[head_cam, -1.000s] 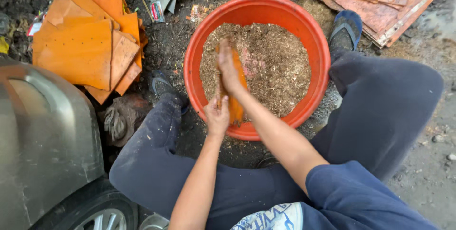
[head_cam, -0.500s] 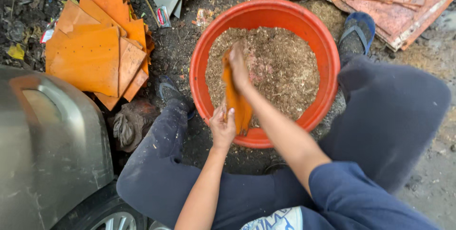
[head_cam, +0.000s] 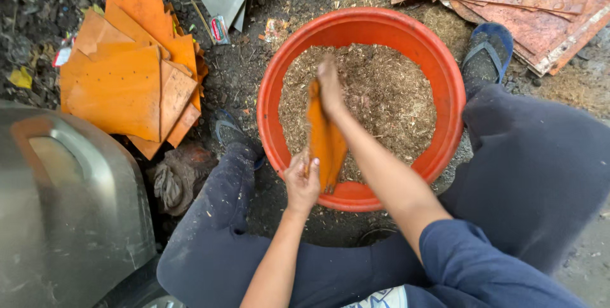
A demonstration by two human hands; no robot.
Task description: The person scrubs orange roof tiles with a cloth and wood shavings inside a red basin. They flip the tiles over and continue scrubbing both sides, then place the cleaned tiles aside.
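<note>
The right hand (head_cam: 330,88) is motion-blurred, its fingers indistinct. The grey metal body (head_cam: 63,206) at lower left and the rusty sheets (head_cam: 540,3) at upper right run off the frame.

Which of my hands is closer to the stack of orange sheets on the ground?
Left. The left hand grips the orange piece's near end at the tub rim, closer to the stack of orange sheets; the right hand is over the sawdust.

Stacked orange plates (head_cam: 124,88), crumpled rag (head_cam: 178,177)
</note>
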